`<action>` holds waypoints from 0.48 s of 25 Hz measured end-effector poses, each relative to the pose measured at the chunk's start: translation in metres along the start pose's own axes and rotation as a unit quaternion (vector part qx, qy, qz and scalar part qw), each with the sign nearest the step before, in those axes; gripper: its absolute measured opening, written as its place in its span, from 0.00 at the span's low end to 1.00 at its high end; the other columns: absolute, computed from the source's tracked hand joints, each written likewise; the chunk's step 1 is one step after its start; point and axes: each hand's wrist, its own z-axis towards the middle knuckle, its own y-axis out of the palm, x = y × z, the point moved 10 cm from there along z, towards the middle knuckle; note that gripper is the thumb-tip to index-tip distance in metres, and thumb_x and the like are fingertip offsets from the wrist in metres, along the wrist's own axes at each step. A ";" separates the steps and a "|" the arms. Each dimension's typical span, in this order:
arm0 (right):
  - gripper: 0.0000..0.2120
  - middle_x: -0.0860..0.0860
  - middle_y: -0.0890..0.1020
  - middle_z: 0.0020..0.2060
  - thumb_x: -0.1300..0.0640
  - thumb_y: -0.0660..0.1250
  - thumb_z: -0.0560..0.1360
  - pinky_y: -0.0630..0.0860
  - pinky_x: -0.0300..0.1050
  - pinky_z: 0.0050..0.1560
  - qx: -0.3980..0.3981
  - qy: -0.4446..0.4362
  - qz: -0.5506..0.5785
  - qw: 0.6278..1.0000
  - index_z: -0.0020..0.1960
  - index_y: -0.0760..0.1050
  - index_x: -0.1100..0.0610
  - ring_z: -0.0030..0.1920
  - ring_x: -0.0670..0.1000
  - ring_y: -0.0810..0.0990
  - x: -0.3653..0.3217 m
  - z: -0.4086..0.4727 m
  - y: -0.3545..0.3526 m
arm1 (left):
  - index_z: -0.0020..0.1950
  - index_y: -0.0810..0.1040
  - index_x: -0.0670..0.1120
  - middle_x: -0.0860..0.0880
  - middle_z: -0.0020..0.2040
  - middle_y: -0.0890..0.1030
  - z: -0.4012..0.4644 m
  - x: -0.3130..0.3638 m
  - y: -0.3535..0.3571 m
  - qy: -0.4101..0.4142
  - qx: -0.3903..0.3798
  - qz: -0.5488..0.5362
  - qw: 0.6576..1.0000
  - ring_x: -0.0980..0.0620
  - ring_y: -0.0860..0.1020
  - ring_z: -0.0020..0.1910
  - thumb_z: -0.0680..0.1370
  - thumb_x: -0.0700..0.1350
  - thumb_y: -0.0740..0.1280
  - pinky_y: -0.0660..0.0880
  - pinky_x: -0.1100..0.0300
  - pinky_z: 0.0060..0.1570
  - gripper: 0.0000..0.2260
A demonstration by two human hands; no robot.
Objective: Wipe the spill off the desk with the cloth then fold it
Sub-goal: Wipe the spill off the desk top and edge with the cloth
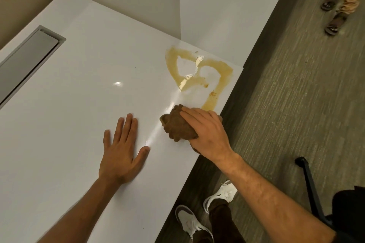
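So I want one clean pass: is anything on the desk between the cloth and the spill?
Nothing visible. The cloth, under the right hand, sits just short of the spill, with only bare desk between.

Your brown cloth (178, 125) sits bunched on the white surface (69, 85) near its edge, just below a yellowish looping spill (199, 73) with pale clumps.
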 end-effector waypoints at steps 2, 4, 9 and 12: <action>0.30 0.55 0.81 0.66 0.57 0.75 0.67 0.74 0.52 0.60 0.041 0.018 0.006 0.999 0.68 0.77 0.60 0.64 0.56 0.80 0.009 0.008 -0.015 | 0.86 0.39 0.52 0.54 0.86 0.39 0.000 0.000 0.000 -0.001 -0.003 0.001 1.000 0.51 0.39 0.85 0.82 0.70 0.44 0.31 0.48 0.80 0.38; 0.31 0.56 0.80 0.68 0.55 0.77 0.69 0.74 0.55 0.64 0.020 0.058 0.003 0.998 0.70 0.76 0.61 0.68 0.58 0.78 0.023 0.014 -0.013 | 0.86 0.38 0.52 0.54 0.86 0.38 -0.001 0.000 0.000 -0.003 -0.007 -0.001 1.000 0.51 0.39 0.85 0.82 0.69 0.44 0.32 0.45 0.81 0.38; 0.36 0.53 0.74 0.74 0.45 0.76 0.70 0.67 0.56 0.70 -0.066 0.076 -0.038 0.994 0.74 0.72 0.56 0.73 0.57 0.71 0.032 0.015 0.014 | 0.86 0.39 0.52 0.54 0.86 0.38 0.000 0.002 -0.002 -0.008 -0.011 0.006 1.000 0.51 0.38 0.85 0.81 0.70 0.43 0.37 0.41 0.81 0.38; 0.39 0.52 0.74 0.73 0.42 0.77 0.68 0.69 0.55 0.68 -0.056 0.081 -0.043 0.994 0.74 0.72 0.54 0.72 0.56 0.72 0.036 0.020 0.016 | 0.86 0.38 0.51 0.54 0.86 0.38 0.000 0.003 -0.002 -0.009 -0.010 0.009 1.000 0.51 0.38 0.85 0.81 0.70 0.42 0.36 0.42 0.81 0.38</action>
